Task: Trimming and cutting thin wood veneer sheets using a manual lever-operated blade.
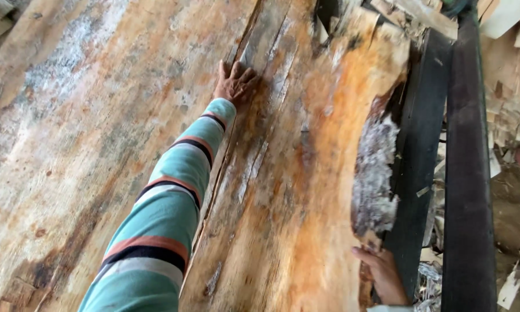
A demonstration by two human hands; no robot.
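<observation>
Plainly the big rough wooden slab (294, 173), lying across the dark metal rails (468, 173), looks heavy, stiff and splintery, best held at its thick edges. The left hand (235, 84) rests flat beside the long crack (225, 150), fingers spread and released, while the right hand (384, 277) has fingers curled over the ragged bark edge (375, 173). No container shows.

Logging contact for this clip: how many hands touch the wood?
2. The left hand lies flat on the rough orange-brown wooden slab; the right hand grips its ragged right edge.
</observation>
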